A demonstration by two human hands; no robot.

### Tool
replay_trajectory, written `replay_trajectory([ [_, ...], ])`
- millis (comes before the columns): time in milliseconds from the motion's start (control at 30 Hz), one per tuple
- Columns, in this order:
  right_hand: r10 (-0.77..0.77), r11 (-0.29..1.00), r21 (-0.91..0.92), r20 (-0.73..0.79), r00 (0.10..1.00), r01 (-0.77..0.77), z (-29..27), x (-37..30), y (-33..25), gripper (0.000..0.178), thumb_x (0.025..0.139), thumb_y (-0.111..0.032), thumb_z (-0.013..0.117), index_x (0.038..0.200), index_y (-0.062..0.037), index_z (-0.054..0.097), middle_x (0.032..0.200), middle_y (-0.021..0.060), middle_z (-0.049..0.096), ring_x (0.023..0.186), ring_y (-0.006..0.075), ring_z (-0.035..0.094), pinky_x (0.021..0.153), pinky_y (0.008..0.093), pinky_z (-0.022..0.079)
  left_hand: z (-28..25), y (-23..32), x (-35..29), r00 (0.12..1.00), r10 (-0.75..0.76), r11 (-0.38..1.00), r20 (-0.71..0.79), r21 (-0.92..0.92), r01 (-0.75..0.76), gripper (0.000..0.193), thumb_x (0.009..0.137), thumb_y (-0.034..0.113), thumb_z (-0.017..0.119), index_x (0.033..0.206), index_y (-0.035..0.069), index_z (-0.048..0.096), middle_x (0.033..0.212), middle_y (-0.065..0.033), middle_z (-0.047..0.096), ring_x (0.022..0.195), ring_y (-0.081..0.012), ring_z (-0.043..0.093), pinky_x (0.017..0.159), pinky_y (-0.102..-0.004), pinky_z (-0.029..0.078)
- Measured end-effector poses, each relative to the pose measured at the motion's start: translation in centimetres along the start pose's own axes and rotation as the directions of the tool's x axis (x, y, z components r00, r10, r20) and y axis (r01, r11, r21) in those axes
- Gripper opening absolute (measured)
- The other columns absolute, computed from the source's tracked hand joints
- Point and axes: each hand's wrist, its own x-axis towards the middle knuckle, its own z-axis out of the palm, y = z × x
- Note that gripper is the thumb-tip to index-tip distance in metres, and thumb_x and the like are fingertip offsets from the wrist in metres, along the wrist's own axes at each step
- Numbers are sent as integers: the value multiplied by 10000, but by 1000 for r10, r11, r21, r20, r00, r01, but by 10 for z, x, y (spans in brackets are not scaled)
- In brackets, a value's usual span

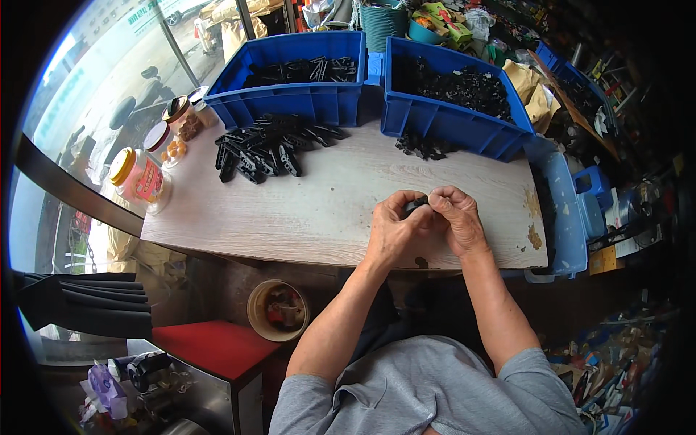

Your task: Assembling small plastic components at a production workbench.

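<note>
My left hand (392, 226) is closed around a black plastic part (414, 206), above the near edge of the table. Only a little of that part shows between thumb and fingers. Pressed up against it is my right hand (462, 219), its thumb and fingertips pinched together. Whatever the right fingertips grip is hidden. Beyond my left hand lies a loose pile of long black plastic pieces (270, 142). Past my right hand, a small heap of little black parts (423, 146) rests against a bin.
Two blue bins, one with long black pieces (285, 94) and one with small black parts (455, 125), line the back of the wooden table (312, 210). Lidded jars (142, 178) stand along the left edge. A waste bucket (254, 316) sits below; a light-blue tub (573, 239) is at right.
</note>
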Motion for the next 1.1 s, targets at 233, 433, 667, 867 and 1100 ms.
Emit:
replay_trajectory([
  [233,34,999,8,-19,999,-34,5,0,2,119,894,-181,718,938,-94,649,764,9,627,601,78,558,523,223,449,-1,7,0,994,-80,995,-79,-58,76,208,906,160,670,957,-42,668,748,-51,652,627,-81,583,598,-217,490],
  [433,81,970,-223,-75,994,-96,10,0,-12,233,867,-277,711,809,-72,616,641,-16,547,476,80,473,476,244,469,-1,16,-5,981,-164,978,-100,-149,148,159,900,125,660,929,-31,662,731,-62,640,611,-112,607,571,-219,503],
  [667,53,966,-252,-22,998,-57,19,-4,-6,324,856,-286,698,671,-81,528,593,-16,487,435,78,431,365,269,413,-6,13,-6,986,-145,969,-77,-211,126,140,897,108,650,933,-27,656,778,-79,655,612,-110,609,573,-233,538],
  [867,-19,970,-242,-15,1000,15,9,-6,-5,317,882,-262,661,658,-99,506,584,-30,462,445,73,438,398,263,444,-1,14,0,993,-120,975,-5,-189,117,176,903,155,675,971,-6,659,766,-73,652,652,-125,620,564,-239,521],
  [1100,97,995,-3,-214,972,-100,-12,-13,-22,294,884,-306,617,692,-143,466,441,0,354,456,170,525,610,504,607,-35,7,82,824,566,336,0,913,-231,287,846,231,682,1115,131,683,917,-138,668,902,-330,600,774,-430,488],
])
